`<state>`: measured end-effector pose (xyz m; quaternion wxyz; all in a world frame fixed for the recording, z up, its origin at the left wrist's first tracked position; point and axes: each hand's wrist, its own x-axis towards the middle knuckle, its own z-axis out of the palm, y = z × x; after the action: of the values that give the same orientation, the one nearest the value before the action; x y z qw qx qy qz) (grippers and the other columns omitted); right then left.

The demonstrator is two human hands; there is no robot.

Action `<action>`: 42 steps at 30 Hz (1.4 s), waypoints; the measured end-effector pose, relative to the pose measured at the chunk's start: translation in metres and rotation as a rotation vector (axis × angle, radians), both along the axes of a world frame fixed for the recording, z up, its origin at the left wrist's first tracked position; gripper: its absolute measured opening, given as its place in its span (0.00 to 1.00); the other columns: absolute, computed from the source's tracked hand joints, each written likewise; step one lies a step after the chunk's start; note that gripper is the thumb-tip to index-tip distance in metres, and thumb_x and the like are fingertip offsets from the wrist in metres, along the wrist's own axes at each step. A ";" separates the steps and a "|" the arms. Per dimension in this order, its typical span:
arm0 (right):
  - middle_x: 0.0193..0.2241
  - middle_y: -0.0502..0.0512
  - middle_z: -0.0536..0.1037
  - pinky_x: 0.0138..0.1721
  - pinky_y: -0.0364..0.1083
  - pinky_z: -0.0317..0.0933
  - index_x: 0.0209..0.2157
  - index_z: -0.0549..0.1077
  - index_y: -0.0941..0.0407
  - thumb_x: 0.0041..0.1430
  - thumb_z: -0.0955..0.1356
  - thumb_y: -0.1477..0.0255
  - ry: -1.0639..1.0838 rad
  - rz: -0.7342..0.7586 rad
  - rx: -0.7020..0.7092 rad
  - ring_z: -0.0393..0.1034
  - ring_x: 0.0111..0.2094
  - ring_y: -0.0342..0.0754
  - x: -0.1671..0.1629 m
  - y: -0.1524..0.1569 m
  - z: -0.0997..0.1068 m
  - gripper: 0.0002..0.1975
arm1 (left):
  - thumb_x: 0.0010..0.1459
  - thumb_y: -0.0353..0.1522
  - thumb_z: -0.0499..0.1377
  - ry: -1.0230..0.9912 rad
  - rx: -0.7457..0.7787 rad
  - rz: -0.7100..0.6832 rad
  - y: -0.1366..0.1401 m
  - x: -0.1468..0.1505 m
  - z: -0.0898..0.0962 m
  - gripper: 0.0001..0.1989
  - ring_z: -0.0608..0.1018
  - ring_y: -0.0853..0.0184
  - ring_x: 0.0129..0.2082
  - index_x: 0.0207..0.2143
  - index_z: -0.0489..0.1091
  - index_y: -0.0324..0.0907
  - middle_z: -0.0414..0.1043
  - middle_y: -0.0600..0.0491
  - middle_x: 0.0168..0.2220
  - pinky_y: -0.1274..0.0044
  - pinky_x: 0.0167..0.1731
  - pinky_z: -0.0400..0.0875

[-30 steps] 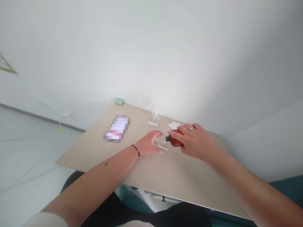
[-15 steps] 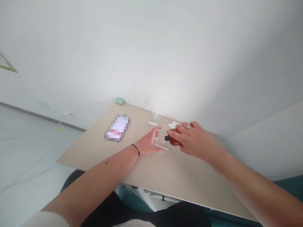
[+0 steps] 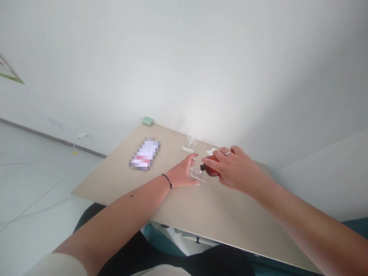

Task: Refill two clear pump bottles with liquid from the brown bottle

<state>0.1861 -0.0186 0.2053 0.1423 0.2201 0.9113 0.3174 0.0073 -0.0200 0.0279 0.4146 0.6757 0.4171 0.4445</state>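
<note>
My left hand (image 3: 184,171) is closed around the sides of a clear square plastic box (image 3: 197,174) on the table, thumb on the far side and fingers on the near side. In my right hand (image 3: 230,168) is a reddish-brown bottle (image 3: 212,166), tipped on its side. Its dark neck points left, over the right edge of the box. Whether liquid is flowing cannot be made out. Another clear plastic piece (image 3: 189,144) lies behind my left hand. White crumpled paper (image 3: 212,151) shows just beyond the bottle, partly hidden by it.
On the beige table (image 3: 115,184) a blurred-out phone (image 3: 145,154) lies to the left. A small green case (image 3: 148,121) sits at the far left corner. The white wall (image 3: 184,69) rises right behind the table. My legs are under the near edge.
The view has shifted slightly, so everything on the table appears a little to the right. Both hands keep their holds on the box and the tilted bottle.
</note>
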 end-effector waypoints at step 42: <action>0.39 0.59 0.77 0.35 0.50 0.42 0.46 0.70 0.52 0.58 0.66 0.76 -0.066 0.033 -0.012 0.68 0.40 0.54 -0.022 -0.003 0.008 0.14 | 0.41 0.36 0.73 -0.030 -0.001 -0.032 0.002 -0.002 -0.003 0.56 0.68 0.48 0.61 0.67 0.44 0.47 0.58 0.39 0.62 0.53 0.60 0.62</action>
<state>0.1639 -0.0212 0.2134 0.1681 0.1937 0.9116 0.3213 0.0053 -0.0179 0.0250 0.4282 0.6752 0.4004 0.4476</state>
